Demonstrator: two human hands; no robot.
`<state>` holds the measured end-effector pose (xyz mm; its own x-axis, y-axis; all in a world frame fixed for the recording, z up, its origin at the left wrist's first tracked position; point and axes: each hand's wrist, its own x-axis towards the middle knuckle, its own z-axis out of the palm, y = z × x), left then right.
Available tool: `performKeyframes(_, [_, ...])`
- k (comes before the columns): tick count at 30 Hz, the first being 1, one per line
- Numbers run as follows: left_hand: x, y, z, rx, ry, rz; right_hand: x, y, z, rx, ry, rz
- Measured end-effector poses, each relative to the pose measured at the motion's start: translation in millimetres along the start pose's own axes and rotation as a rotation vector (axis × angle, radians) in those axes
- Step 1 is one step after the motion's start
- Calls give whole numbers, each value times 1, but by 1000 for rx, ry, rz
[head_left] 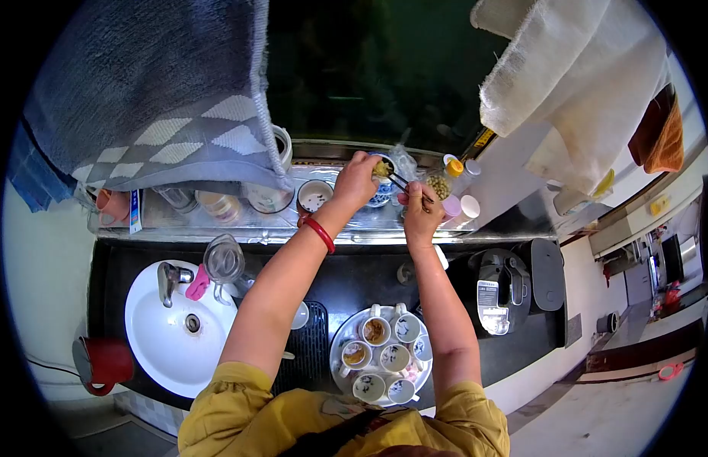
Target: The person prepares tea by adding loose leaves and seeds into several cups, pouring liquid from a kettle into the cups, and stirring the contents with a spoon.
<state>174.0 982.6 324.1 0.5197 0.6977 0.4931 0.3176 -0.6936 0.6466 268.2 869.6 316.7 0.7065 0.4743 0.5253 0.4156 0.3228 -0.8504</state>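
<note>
Above the window ledge, my left hand is closed on a small container with yellowish contents. Fingers of my right hand are closed around dark tongs, whose tips reach into those contents. A blue-and-white dish shows just below them. Right of the tongs stands a jar of green beads or beans. To the left of my left hand is a cup with dark bits inside.
A round white tray holds several cups on the dark counter. Left are a white sink, a glass pitcher and a red kettle. A black appliance stands right. Towels hang above.
</note>
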Motion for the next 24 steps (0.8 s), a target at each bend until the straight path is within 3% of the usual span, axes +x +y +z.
performKeyframes(5, [9,-2,3,-42,-72,-1,3,-2,-4,-205,-82,-183])
performKeyframes(9, [12,-5,4,-18,-65,31,2,-14,0,-120,-73,-114])
performKeyframes(14, [14,-14,18,12,28,18,9,-5,2,-232,-91,-133])
performKeyframes(16, [15,-17,19,-241,94,-192,14,-1,5,-237,-77,-64])
performKeyframes(17, [14,-18,18,-239,92,-193,16,3,8,-239,-66,5])
performKeyframes(19, [10,-18,12,-998,-85,-669,23,10,15,-232,-89,41])
performKeyframes(24, [-21,-22,-9,-1433,-267,-789,34,24,30,-395,-275,204])
